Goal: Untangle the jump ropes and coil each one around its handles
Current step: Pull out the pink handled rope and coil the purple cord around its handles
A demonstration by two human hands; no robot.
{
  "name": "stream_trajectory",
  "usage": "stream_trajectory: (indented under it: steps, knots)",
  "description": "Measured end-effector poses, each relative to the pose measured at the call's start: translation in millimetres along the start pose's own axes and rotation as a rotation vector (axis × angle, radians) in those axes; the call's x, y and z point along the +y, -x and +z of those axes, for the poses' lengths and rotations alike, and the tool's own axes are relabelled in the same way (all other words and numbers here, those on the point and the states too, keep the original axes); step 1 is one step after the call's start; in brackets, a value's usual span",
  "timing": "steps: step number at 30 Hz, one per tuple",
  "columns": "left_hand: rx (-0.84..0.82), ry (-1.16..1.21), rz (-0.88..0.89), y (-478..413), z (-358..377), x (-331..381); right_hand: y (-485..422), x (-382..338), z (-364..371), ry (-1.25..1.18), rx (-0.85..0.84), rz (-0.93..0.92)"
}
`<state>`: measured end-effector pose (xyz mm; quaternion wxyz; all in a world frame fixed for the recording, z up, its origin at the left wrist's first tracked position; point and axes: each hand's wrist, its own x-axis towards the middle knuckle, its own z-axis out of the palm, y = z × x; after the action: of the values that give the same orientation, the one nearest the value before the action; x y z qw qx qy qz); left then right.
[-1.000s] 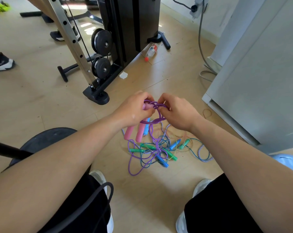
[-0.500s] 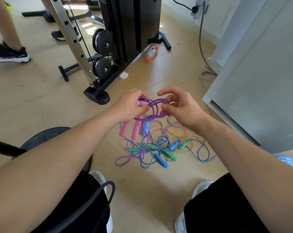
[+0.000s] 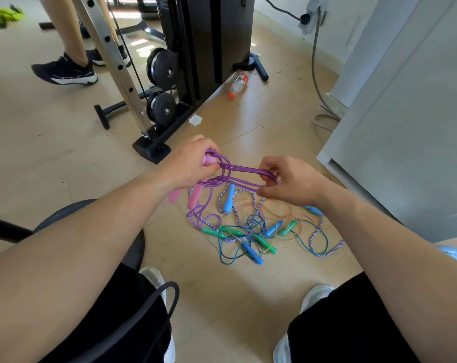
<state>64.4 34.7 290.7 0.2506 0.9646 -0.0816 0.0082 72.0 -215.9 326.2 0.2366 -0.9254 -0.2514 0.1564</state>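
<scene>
Purple cord (image 3: 244, 170) in taut loops, left fingers (image 3: 201, 146) gripping pink handles (image 3: 194, 197), right fingers (image 3: 270, 163) pinching it

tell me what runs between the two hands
Head view: loops of the purple jump rope stretch from the left hand, gripping its pink handles, to the right hand pinching them.

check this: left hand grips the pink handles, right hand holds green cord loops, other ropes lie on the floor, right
Not quite. In the head view the cord loops in the right hand are purple, not green. The left hand grips the pink handles; the other ropes lie on the floor.
</scene>
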Motion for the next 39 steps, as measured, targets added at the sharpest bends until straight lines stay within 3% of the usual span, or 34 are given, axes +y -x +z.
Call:
stream_trajectory:
  steps: [4, 11, 16, 20, 24, 28, 32, 36, 39]
  knots:
    - [0.021, 0.02, 0.014, -2.0, -10.2, 1.6, 2.5, -6.2, -5.6, 0.093, 0.035, -0.035]
    - [0.063, -0.019, 0.036, -5.3, -53.3, 5.2, 17.6, -18.9, -28.4, -0.134, 0.02, -0.119]
    - [0.085, -0.071, 0.015, 6.6, -59.3, 5.9, 16.6, -18.3, -43.3, 0.25, 0.045, -0.133]
    - [0.083, -0.027, -0.041, 13.9, -47.3, 1.0, 9.6, -0.9, -26.9, 0.361, 0.069, -0.051]
    - [0.021, 0.103, -0.092, 10.6, -42.4, 4.4, 1.8, 9.8, -20.6, 0.01, 0.108, 0.094]
    - [-0.014, 0.095, -0.082, 7.7, -30.6, 14.5, -11.8, 14.2, -21.3, -0.068, 0.141, 0.186]
    - [-0.036, 0.112, -0.083, 3.0, -25.6, 25.8, -20.9, 18.8, -2.3, 0.152, 0.035, 0.321]
    - [-0.016, 0.159, -0.163, 3.1, -16.4, 34.1, -20.1, 5.5, 0.9, 0.391, 0.126, 0.474]
    - [-0.027, 0.21, -0.221, 2.0, -15.0, 36.1, -18.5, -5.4, -3.1, 0.344, 0.18, 0.422]
